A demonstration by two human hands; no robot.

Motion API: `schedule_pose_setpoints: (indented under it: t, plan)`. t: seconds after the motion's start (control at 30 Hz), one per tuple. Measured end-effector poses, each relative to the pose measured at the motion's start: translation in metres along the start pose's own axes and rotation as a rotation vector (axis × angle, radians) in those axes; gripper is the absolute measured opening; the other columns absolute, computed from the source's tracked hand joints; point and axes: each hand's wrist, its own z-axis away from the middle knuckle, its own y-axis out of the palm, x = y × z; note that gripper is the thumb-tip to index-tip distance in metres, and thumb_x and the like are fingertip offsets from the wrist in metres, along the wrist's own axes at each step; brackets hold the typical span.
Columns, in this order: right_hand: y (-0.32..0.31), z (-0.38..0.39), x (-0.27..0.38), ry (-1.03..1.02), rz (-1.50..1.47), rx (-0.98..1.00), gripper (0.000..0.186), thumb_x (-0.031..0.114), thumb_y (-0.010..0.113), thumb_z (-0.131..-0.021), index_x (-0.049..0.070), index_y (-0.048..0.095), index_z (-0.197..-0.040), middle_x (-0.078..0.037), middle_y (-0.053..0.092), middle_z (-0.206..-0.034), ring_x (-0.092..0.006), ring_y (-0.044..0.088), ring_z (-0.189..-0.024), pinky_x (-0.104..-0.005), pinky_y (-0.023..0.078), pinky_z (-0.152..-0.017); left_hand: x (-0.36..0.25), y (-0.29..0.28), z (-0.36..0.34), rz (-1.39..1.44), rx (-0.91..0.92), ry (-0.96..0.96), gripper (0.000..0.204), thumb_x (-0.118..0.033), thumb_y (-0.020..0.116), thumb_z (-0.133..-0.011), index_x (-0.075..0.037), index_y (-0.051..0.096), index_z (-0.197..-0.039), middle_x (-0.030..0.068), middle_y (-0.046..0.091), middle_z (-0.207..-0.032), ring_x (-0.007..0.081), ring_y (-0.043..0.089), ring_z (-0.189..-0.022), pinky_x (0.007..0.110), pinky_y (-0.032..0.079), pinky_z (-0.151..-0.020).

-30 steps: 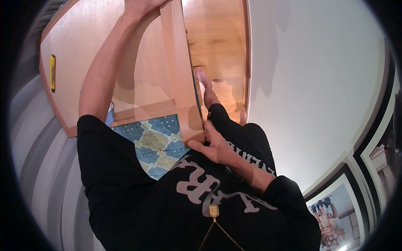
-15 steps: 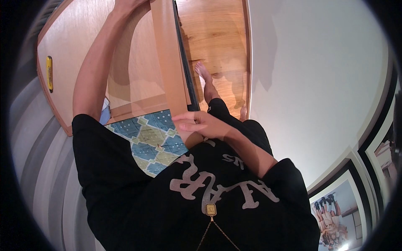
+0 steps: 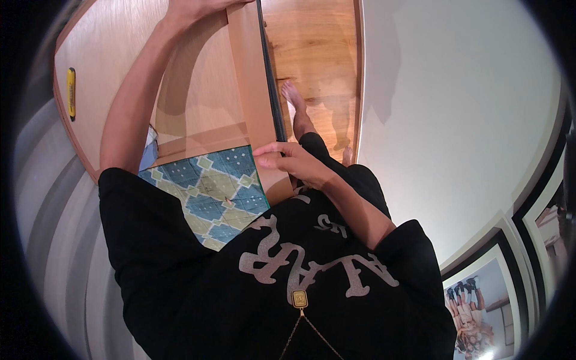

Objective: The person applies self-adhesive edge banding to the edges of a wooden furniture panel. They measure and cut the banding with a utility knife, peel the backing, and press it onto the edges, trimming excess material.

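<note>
A pale wooden board (image 3: 96, 42) with a tan border strip (image 3: 246, 72) fills the upper left. My left hand (image 3: 210, 7) reaches to the strip's top end, its fingers partly cut off by the picture's edge. My right hand (image 3: 285, 157) has its fingers stretched out on the strip's lower part, touching near its green-lined inner edge. Beside them lies a blue and green patterned surface (image 3: 213, 174). A yellow box cutter (image 3: 71, 93) rests on the board's left side. A small light-blue item (image 3: 150, 150) is partly hidden behind my left forearm.
A wooden floor (image 3: 318, 42) with my bare foot (image 3: 293, 96) on it lies beyond the board. A white wall (image 3: 456, 120) stands at right, with framed photos (image 3: 474, 312) at lower right. Grey ridged material (image 3: 60, 210) runs along the left.
My right hand has moved up and leftward from the strip's outer edge to lie across it, fingertips at the inner edge. My left hand stays at the top end.
</note>
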Motion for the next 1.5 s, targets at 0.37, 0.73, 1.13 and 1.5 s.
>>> schedule_pose_setpoints:
  t: [0.37,0.73,1.13,1.5]
  plan:
    - [0.000,0.003,0.017,0.105,0.062,-0.028,0.048,0.043,0.065,-0.090,0.005,0.066,-0.118,0.001,0.060,-0.080,-0.0053,0.054,-0.059,-0.0209,0.036,-0.037,-0.017,0.001,0.028,-0.116,-0.060,0.073,0.069,-0.069,0.078,-0.057,-0.029,0.074,-0.113,0.0199,0.031,-0.151,0.0461,0.024,-0.140,0.074,0.014,-0.106]
    - [0.003,0.004,0.011,0.078,0.095,0.023,0.040,0.036,0.064,-0.091,0.006,0.067,-0.118,0.001,0.065,-0.090,-0.0047,0.054,-0.062,-0.0199,0.036,-0.039,-0.035,-0.003,0.049,-0.101,0.029,0.058,0.080,-0.077,0.070,-0.063,-0.030,0.066,-0.127,0.0195,0.030,-0.151,0.0503,0.015,-0.143,0.078,0.008,-0.106]
    - [0.004,-0.001,0.001,0.053,0.025,-0.040,0.041,0.035,0.065,-0.090,0.006,0.067,-0.119,0.000,0.067,-0.092,-0.0057,0.058,-0.067,-0.0200,0.036,-0.040,-0.041,-0.003,0.053,-0.047,0.064,-0.006,0.069,-0.073,0.072,-0.064,-0.031,0.071,-0.119,0.0199,0.032,-0.149,0.0492,0.016,-0.143,0.077,0.008,-0.106]
    - [-0.002,-0.009,-0.007,0.014,-0.007,-0.099,0.040,0.036,0.066,-0.089,0.006,0.070,-0.115,-0.001,0.068,-0.094,-0.0078,0.060,-0.073,-0.0225,0.038,-0.043,-0.051,-0.008,0.062,-0.025,-0.049,-0.021,0.079,-0.068,0.067,-0.074,-0.018,0.059,-0.135,0.0222,0.039,-0.143,0.0478,0.026,-0.138,0.072,0.013,-0.108]
